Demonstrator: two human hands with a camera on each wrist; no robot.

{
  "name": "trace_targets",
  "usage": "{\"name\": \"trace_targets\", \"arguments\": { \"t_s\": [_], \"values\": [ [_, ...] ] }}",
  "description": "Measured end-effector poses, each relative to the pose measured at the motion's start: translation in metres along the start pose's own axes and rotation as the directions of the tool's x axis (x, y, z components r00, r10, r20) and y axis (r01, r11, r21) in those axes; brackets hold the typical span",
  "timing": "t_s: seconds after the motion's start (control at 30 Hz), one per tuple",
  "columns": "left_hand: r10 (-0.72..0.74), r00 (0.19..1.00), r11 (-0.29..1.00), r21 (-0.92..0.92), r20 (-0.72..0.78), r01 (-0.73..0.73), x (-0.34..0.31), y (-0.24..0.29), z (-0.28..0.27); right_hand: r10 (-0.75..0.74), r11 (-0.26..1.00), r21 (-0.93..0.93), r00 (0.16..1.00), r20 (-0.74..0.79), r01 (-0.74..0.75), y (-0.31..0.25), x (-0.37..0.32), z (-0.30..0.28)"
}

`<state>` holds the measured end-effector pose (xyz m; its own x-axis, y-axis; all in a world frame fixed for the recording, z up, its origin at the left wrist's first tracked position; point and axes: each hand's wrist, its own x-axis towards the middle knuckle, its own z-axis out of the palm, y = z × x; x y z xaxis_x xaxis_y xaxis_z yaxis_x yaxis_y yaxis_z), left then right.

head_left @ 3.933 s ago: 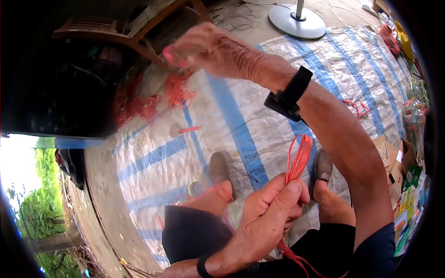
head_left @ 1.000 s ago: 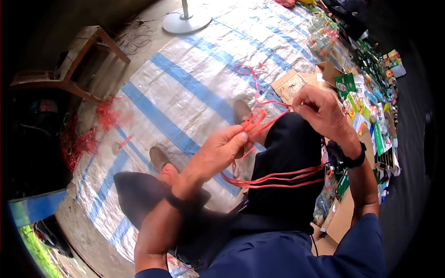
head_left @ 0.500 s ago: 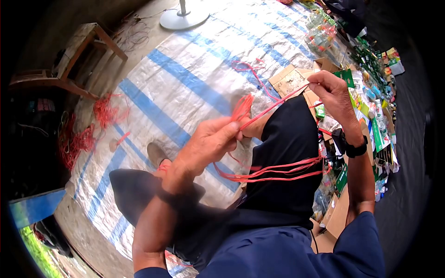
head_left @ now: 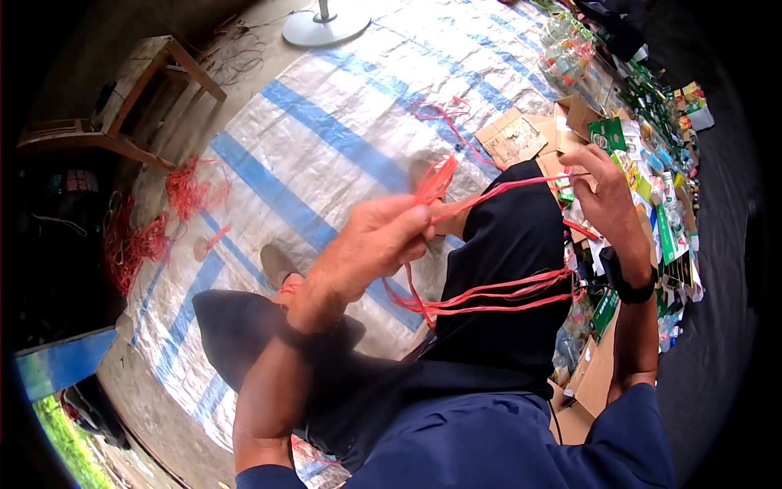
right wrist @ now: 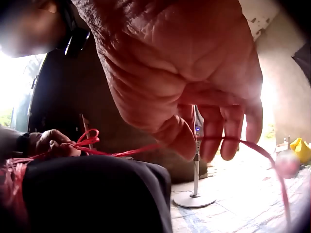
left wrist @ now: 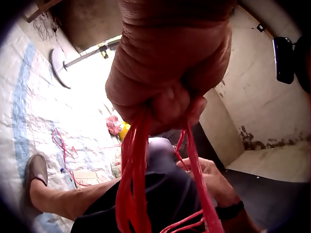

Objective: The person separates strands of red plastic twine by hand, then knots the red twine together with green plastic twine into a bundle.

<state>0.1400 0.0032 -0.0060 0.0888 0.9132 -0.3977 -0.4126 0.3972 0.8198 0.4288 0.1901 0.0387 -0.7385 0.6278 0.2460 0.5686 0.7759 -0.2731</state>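
My left hand [head_left: 358, 253] grips a looped bundle of red plastic twine [head_left: 437, 181], whose loops stick out past thumb and forefinger. In the left wrist view, thick red strands [left wrist: 133, 179] hang below the curled fingers. Off to the right, my right hand [head_left: 607, 204] pinches a single strand [head_left: 513, 186] that runs across from the left hand, sagging slightly. In the right wrist view this strand [right wrist: 138, 150] passes under the thumb, over the fingers and hangs down beyond. More red strands [head_left: 505, 295] lie across the dark-trousered right thigh.
A white and blue striped tarp [head_left: 326, 122] covers the floor. Tangled red twine [head_left: 134, 244] lies at the left by a wooden chair [head_left: 122, 130]. Cardboard [head_left: 511, 140], plastic bottles [head_left: 566, 53] and packaging crowd the right side. A round stand base [head_left: 326, 31] is at the back.
My right hand came back from the far left earlier to the right side with the strand. In the last half second it has dropped slightly, and the strand has slackened. The left hand keeps the bundle.
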Motion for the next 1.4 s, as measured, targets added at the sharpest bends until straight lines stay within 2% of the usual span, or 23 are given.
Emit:
{"name": "trace_targets", "arguments": {
  "t_s": [0.07,0.13,0.2,0.23,0.3,0.4,0.43,0.53,0.57,0.6,0.67,0.8,0.97,1.03,1.07,1.13,1.2,1.3,1.33,1.4],
  "values": [
    [0.039,0.998,0.999,0.029,0.043,-0.040,0.002,-0.005,-0.004,-0.006,0.998,0.068,1.000,0.004,0.005,-0.028,0.008,-0.001],
    [0.075,0.993,0.995,0.058,0.091,-0.080,0.006,-0.012,-0.006,-0.223,0.936,0.277,0.975,-0.005,0.216,-0.064,0.015,0.004],
    [0.182,0.971,0.980,0.053,0.153,-0.192,0.010,-0.017,-0.004,-0.285,0.915,0.303,0.959,0.014,0.267,-0.095,0.014,0.017],
    [0.184,0.971,0.980,0.052,0.153,-0.194,0.010,-0.017,-0.002,-0.286,0.915,0.301,0.958,0.014,0.269,-0.104,0.015,0.025],
    [0.226,0.963,0.963,0.114,0.148,-0.243,0.009,-0.013,0.003,-0.295,0.855,0.479,0.946,0.133,0.199,-0.114,0.016,0.041],
    [0.249,0.962,0.945,0.192,0.112,-0.267,0.003,-0.010,0.008,-0.285,0.863,0.465,0.950,0.126,0.198,-0.116,0.014,0.060],
    [0.250,0.962,0.945,0.189,0.107,-0.267,0.001,-0.010,0.007,-0.276,0.842,0.495,0.960,0.050,0.216,-0.118,0.014,0.063],
    [0.248,0.961,0.929,0.252,0.124,-0.273,-0.001,-0.008,0.004,-0.295,0.843,0.486,0.954,0.059,0.231,-0.113,0.017,0.057],
    [0.238,0.963,0.928,0.263,0.129,-0.265,-0.001,-0.007,0.003,-0.233,0.833,0.523,0.972,0.039,0.179,-0.116,0.017,0.056],
    [0.229,0.964,0.926,0.275,0.133,-0.258,-0.002,-0.007,0.002,-0.237,0.834,0.522,0.971,0.040,0.182,-0.116,0.018,0.051],
    [0.233,0.965,0.919,0.296,0.123,-0.260,-0.002,-0.005,0.002,-0.208,0.890,0.436,0.970,0.126,0.134,-0.111,0.017,0.040],
    [0.245,0.962,0.897,0.348,0.118,-0.272,-0.002,-0.008,0.000,-0.125,0.957,0.275,0.988,0.086,0.097,-0.101,0.010,0.036],
    [0.258,0.956,0.887,0.357,0.140,-0.292,-0.002,-0.010,0.004,-0.128,0.953,0.294,0.979,0.158,0.077,-0.109,0.007,0.026],
    [0.244,0.959,0.897,0.342,0.146,-0.280,-0.001,-0.012,0.005,-0.149,0.892,0.452,0.956,0.252,0.020,-0.117,0.010,0.024],
    [0.263,0.954,0.896,0.331,0.143,-0.296,0.000,-0.014,0.006,-0.146,0.892,0.452,0.957,0.251,0.018,-0.116,0.008,0.030],
    [0.281,0.949,0.895,0.320,0.140,-0.312,0.001,-0.014,0.006,-0.286,0.832,0.522,0.952,0.112,0.189,-0.113,0.004,0.049],
    [0.275,0.951,0.910,0.281,0.145,-0.306,0.000,-0.013,0.005,-0.276,0.830,0.523,0.958,0.081,0.195,-0.114,0.004,0.050],
    [0.247,0.960,0.908,0.314,0.135,-0.278,-0.003,-0.007,0.005,-0.248,0.841,0.518,0.963,0.109,0.158,-0.113,0.008,0.039],
    [0.247,0.960,0.908,0.313,0.134,-0.278,-0.003,-0.008,0.004,-0.197,0.875,0.472,0.971,0.136,0.112,-0.112,0.009,0.032],
    [0.325,0.935,0.889,0.292,0.144,-0.353,-0.001,-0.010,0.004,-0.147,0.905,0.419,0.976,0.160,0.068,-0.106,0.010,0.026]
  ]
}}
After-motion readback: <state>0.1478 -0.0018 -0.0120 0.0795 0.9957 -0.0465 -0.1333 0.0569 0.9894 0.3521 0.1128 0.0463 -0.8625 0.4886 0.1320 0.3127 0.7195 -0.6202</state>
